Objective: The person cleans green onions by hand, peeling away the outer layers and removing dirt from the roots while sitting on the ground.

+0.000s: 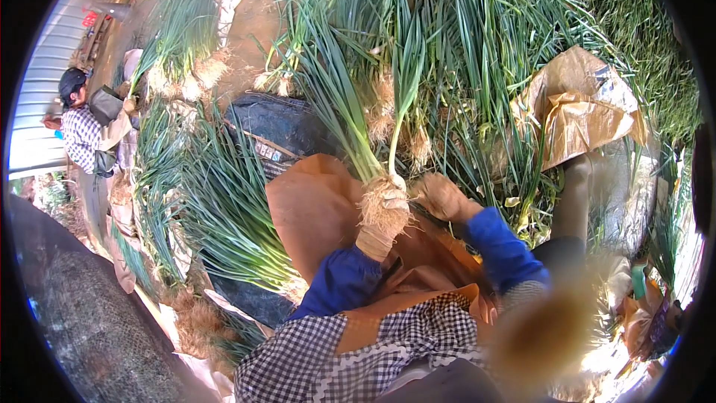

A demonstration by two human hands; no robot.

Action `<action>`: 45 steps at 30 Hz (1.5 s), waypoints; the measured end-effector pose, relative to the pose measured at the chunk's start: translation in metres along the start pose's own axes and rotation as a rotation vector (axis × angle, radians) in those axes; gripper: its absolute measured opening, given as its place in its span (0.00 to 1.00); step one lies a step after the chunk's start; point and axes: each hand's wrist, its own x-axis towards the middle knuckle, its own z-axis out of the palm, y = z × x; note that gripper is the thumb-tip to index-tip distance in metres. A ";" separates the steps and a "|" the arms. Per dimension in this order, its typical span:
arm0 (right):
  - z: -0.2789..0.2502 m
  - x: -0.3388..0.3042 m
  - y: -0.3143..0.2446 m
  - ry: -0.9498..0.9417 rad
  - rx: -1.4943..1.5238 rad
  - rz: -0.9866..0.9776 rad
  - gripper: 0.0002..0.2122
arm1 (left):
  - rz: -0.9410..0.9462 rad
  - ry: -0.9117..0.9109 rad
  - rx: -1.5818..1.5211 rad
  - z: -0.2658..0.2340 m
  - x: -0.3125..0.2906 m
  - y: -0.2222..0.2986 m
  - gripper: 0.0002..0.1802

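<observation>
A bunch of green onions [356, 145] stands upright before me, its long leaves pointing away and its pale roots hanging toward me. My left hand [382, 195] is closed round its white lower ends, partly hidden by the shaggy roots. One stalk [400, 123] leans apart to the right of the others, its white base at my left hand. Just right of that base is my right hand [441, 198], fingers curled in; whatever it may hold is hidden. Brown cloth [317, 198] covers my lap beneath both hands.
Green onions [477, 52] lie heaped ahead, and another pile [231, 209] lies to the left. Brown sheeting [585, 108] drapes at the right. A person [82, 127] in a checked top sits at the far left. Something blurred [544, 328] blocks part of the lower right.
</observation>
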 end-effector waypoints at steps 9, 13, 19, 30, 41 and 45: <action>-0.018 0.036 0.074 0.008 -0.277 0.692 0.17 | 0.227 -0.247 0.433 0.066 -0.006 -0.014 0.22; 0.006 0.091 0.129 0.202 -0.320 0.729 0.19 | 0.169 -0.166 0.633 0.019 0.014 0.003 0.19; 0.001 0.029 0.091 0.235 1.481 0.087 0.23 | 0.340 0.184 0.769 0.002 0.014 -0.010 0.11; 0.039 0.015 0.043 0.514 -0.101 0.606 0.15 | 0.527 0.354 1.078 -0.065 0.032 -0.016 0.10; 0.041 -0.120 0.011 -0.111 -0.174 0.369 0.15 | 0.453 0.255 0.963 -0.068 0.040 -0.003 0.08; -0.003 -0.118 0.032 -0.700 -0.359 0.691 0.19 | 0.468 0.286 0.877 -0.056 0.034 -0.007 0.08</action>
